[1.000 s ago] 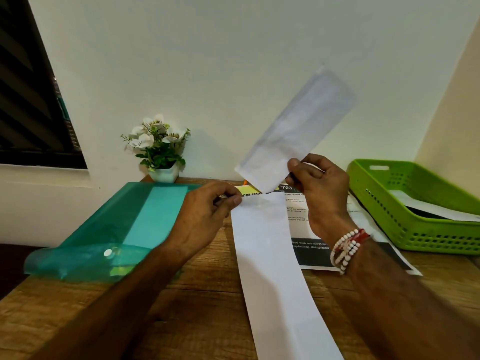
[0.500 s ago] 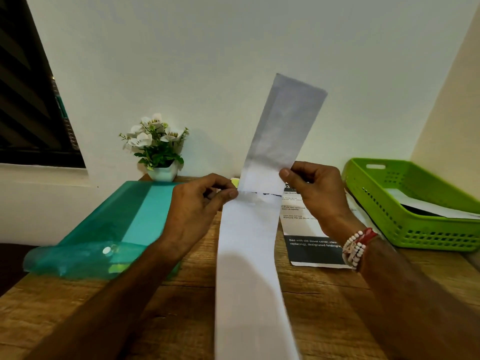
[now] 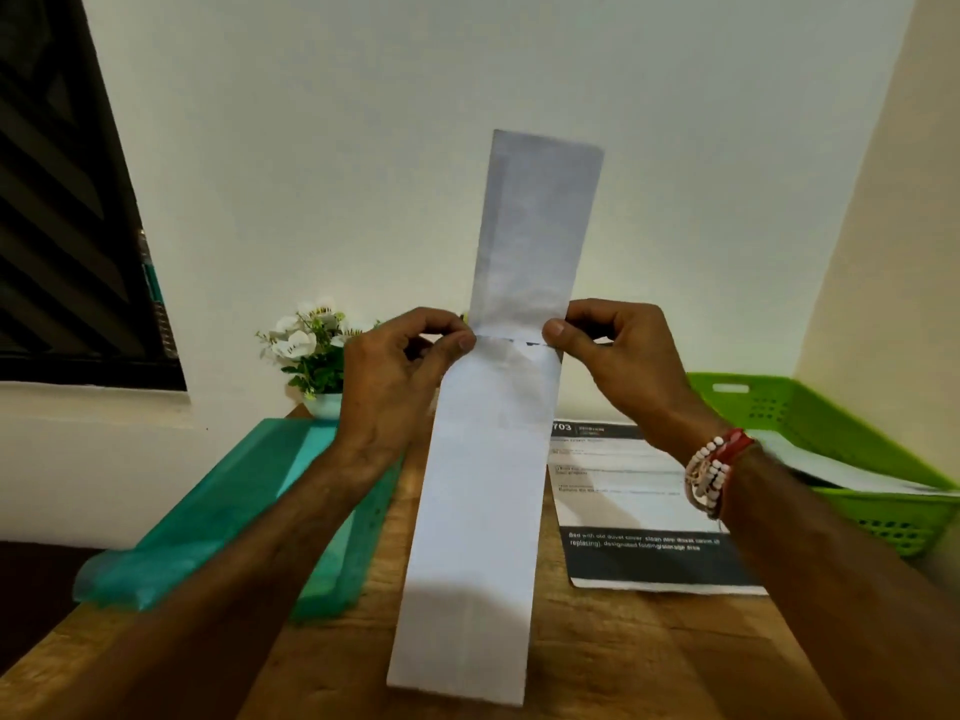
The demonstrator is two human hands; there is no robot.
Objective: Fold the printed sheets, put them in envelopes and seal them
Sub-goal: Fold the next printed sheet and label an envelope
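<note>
A long white envelope [image 3: 480, 511] hangs upright above the wooden table [image 3: 623, 646], its mouth at the top. A folded printed sheet [image 3: 535, 226] stands straight up out of that mouth. My left hand [image 3: 400, 376] pinches the envelope's mouth at its left corner. My right hand [image 3: 618, 356], a bead bracelet on its wrist, pinches the right corner where sheet and envelope meet. How deep the sheet sits inside is hidden.
A printed sheet [image 3: 639, 501] lies flat on the table to the right. Further right, a green plastic basket [image 3: 841, 423] holds papers. On the left lies a teal plastic folder [image 3: 223, 517], with a small flower pot [image 3: 317, 350] behind it by the wall.
The folded sheet swung from leaning right to upright, in line with the envelope. My right hand shifted from the sheet's lower edge to the envelope's mouth. Both hands rose in view.
</note>
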